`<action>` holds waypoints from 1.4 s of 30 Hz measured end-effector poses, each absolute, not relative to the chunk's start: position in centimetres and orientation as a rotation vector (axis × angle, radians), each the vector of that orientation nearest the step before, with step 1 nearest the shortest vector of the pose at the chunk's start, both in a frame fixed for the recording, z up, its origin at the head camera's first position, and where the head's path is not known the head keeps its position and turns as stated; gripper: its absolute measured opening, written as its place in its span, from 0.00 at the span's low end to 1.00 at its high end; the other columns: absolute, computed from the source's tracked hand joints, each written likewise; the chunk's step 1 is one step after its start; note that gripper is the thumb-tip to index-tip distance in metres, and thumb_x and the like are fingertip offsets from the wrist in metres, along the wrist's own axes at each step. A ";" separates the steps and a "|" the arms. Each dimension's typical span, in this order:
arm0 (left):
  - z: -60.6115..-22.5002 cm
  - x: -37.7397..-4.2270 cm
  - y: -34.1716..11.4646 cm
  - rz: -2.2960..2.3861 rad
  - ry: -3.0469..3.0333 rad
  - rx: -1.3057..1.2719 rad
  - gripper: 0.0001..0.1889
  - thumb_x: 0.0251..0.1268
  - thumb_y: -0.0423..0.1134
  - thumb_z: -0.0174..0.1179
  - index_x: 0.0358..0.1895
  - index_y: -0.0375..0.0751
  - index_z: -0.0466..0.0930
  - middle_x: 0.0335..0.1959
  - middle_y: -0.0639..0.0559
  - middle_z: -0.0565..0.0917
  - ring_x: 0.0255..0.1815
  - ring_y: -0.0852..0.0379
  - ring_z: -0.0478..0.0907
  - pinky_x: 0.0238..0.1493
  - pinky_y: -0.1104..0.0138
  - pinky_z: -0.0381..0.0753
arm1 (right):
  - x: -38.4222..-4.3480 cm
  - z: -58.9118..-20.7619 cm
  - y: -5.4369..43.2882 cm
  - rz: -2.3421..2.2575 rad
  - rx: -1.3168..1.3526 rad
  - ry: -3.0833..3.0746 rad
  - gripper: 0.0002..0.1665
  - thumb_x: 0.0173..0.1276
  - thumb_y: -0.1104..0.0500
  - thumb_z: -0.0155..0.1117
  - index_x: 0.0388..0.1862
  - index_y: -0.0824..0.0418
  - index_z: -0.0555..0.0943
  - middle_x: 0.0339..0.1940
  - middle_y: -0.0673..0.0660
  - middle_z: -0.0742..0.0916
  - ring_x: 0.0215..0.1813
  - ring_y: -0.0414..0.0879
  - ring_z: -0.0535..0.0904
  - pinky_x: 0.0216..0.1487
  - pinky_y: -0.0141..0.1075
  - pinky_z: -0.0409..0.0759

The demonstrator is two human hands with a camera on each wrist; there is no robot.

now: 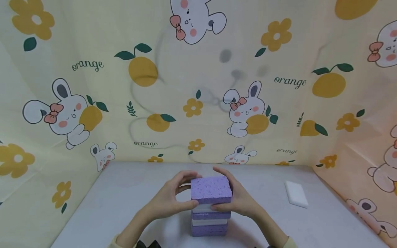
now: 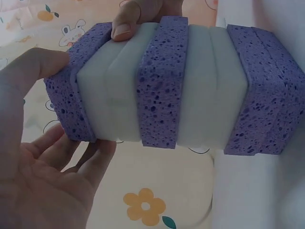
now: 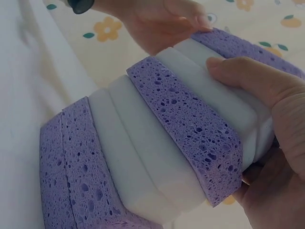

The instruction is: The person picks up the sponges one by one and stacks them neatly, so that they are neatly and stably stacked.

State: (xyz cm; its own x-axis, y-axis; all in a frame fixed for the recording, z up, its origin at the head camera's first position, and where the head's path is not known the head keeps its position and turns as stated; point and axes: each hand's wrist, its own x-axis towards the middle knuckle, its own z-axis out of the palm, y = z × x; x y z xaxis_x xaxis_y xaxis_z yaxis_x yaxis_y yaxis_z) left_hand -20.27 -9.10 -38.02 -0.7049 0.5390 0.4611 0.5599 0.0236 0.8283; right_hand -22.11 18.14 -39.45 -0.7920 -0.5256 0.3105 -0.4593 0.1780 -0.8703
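A stack of sponges stands on the table in front of me: two purple at the bottom, two white, one purple, two white, then a top purple sponge (image 1: pixel 211 188). My left hand (image 1: pixel 173 196) grips that top sponge, thumb on its near side and fingers around the other side. From the right, my right hand (image 1: pixel 238 198) holds the upper white sponges (image 3: pixel 209 90), its thumb (image 3: pixel 233 69) pressed on them just below the top one. The middle purple sponge (image 2: pixel 162 86) and lower white sponges (image 2: pixel 209 86) sit between these and the bottom purple sponges (image 2: pixel 267 90).
A single white sponge (image 1: pixel 296 194) lies apart on the right of the table (image 1: pixel 124 193). A printed cloth (image 1: pixel 192 79) with rabbits and oranges hangs behind the table and along both sides.
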 end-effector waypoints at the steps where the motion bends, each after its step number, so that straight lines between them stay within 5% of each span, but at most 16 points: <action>1: -38.1 -20.3 -9.1 -1.827 -2.241 -1.204 0.36 0.58 0.37 0.72 0.68 0.45 0.64 0.65 0.52 0.73 0.66 0.56 0.69 0.64 0.63 0.71 | -22.1 -39.5 18.2 -1.711 -0.998 2.358 0.64 0.47 0.63 0.83 0.78 0.48 0.55 0.56 0.60 0.78 0.55 0.58 0.75 0.56 0.43 0.77; 14: -38.4 -20.5 -9.1 -1.863 -2.275 -1.112 0.42 0.55 0.39 0.74 0.71 0.46 0.58 0.64 0.48 0.74 0.65 0.57 0.71 0.64 0.63 0.71 | -22.2 -39.5 18.1 -1.714 -0.946 2.373 0.59 0.46 0.62 0.84 0.75 0.47 0.61 0.59 0.58 0.78 0.57 0.57 0.75 0.57 0.46 0.76; 28: -38.7 -20.7 -9.1 -1.860 -2.286 -1.103 0.40 0.56 0.39 0.73 0.70 0.46 0.61 0.65 0.48 0.74 0.64 0.56 0.72 0.63 0.63 0.72 | -22.2 -39.4 18.1 -1.693 -1.026 2.392 0.44 0.46 0.61 0.84 0.60 0.54 0.69 0.52 0.57 0.82 0.51 0.55 0.79 0.51 0.44 0.80; 42: -38.9 -20.7 -9.0 -1.884 -2.266 -1.115 0.37 0.57 0.38 0.73 0.68 0.42 0.64 0.65 0.47 0.73 0.64 0.54 0.71 0.63 0.63 0.72 | -22.1 -39.3 18.0 -1.696 -1.015 2.386 0.41 0.47 0.63 0.83 0.57 0.59 0.70 0.51 0.59 0.82 0.51 0.56 0.79 0.52 0.43 0.80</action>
State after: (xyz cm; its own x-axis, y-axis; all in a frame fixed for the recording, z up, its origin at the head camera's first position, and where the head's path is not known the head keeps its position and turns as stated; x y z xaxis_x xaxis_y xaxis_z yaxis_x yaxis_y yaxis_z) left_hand -20.74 -9.04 -38.87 -0.7496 0.5145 0.4165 0.5035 0.0347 0.8633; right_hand -22.08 18.03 -39.26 -0.7845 -0.5278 0.3255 -0.4808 0.1863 -0.8568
